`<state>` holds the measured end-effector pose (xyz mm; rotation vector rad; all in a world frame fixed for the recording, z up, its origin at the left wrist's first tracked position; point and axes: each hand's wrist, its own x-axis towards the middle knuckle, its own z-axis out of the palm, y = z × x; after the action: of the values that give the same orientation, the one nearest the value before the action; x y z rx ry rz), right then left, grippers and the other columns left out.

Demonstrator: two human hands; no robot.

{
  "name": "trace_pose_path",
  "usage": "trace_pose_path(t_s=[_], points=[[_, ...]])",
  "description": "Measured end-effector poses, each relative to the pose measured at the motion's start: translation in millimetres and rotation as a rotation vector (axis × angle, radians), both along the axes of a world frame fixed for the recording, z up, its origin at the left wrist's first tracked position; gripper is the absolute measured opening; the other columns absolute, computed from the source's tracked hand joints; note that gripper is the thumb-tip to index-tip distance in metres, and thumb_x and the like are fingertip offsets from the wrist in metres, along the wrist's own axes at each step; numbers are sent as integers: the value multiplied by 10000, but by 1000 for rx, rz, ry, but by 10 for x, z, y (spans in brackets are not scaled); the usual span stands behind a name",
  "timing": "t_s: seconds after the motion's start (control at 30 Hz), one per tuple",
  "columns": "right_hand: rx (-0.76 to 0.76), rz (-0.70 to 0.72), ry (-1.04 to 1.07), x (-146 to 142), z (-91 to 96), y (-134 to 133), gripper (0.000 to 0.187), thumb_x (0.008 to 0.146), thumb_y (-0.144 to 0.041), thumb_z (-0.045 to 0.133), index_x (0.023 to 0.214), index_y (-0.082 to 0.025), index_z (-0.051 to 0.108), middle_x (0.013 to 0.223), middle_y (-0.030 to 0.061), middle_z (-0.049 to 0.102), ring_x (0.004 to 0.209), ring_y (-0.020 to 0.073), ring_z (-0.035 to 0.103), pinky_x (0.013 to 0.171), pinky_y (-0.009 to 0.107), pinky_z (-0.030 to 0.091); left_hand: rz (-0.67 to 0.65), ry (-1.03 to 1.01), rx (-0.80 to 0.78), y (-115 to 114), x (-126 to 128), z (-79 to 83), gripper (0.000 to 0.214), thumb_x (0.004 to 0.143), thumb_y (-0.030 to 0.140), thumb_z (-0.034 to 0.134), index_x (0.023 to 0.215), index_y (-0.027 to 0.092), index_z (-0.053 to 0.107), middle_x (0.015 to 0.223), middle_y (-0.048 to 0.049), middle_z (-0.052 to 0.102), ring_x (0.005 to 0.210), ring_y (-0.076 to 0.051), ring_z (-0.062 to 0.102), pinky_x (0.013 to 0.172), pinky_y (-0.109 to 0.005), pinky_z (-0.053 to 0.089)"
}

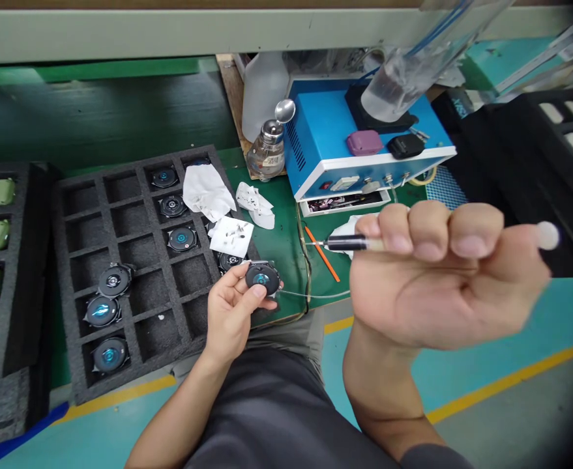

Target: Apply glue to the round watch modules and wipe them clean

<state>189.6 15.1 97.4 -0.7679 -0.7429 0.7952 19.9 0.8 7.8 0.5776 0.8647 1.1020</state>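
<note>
My left hand pinches a round black smartwatch body with a blue spot on its upward face, the thumb on top and fingers beneath. Raised close to the camera, my right hand has its fingers curled round a slim tool with a thin metal tip, black collar and pale shaft; its exact kind is unclear. A white round end shows beyond the thumb. The tool's tip points left, apart from the watch body. Beside my left hand lies white paper with small dark bits on it.
A black foam tray holds several watch bodies. Green cases sit in another tray at far left. Behind are a glass dispenser bottle, a blue machine and an open drawer. An orange stick and a thin tube lie nearby.
</note>
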Motion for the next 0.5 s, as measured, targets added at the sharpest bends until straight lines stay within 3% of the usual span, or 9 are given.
trace_pose_path(t_s=[0.07, 0.17, 0.27, 0.4, 0.5], points=[[-9, -223, -67, -59, -105, 77, 372, 967, -435, 561, 655, -235, 535, 726, -9, 476, 746, 158, 555, 749, 335, 477, -5, -5, 2, -3, 1, -1, 339, 741, 281, 854, 1016, 174, 688, 900, -49, 784, 781, -197, 771, 557, -218, 613], [-30, -423, -241, -125, -375, 182, 329, 999, -488, 488, 878, -263, 696, 906, 9, 556, 707, 137, 553, 643, 311, 445, -3, 13, 8, -10, -1, -13, 360, 746, 302, 853, 1040, 177, 688, 922, -59, 786, 801, -210, 773, 586, -239, 623], [-133, -282, -485, -144, -675, 264, 241, 974, -440, 574, 1067, -279, 728, 1017, 26, 617, 703, 133, 593, 616, 311, 470, 21, 10, 12, -13, -2, -26, 381, 750, 298, 853, 1069, 178, 683, 989, -74, 788, 871, -216, 769, 665, -267, 640], [-180, -85, -725, -129, -977, 383, 155, 928, -300, 663, 1038, -246, 758, 1091, 69, 705, 1052, 218, 668, 929, 400, 535, 49, -30, 26, -12, 3, -36, 413, 747, 262, 855, 1115, 194, 680, 1074, -73, 781, 988, -214, 746, 812, -317, 639], [-242, 9, -853, -112, -1060, 433, 163, 931, -255, 634, 1038, -235, 756, 1122, 80, 729, 1098, 219, 678, 975, 410, 534, 49, -63, 43, -13, 10, -39, 397, 765, 244, 844, 1129, 200, 691, 1100, -71, 778, 1016, -205, 734, 857, -330, 629]])
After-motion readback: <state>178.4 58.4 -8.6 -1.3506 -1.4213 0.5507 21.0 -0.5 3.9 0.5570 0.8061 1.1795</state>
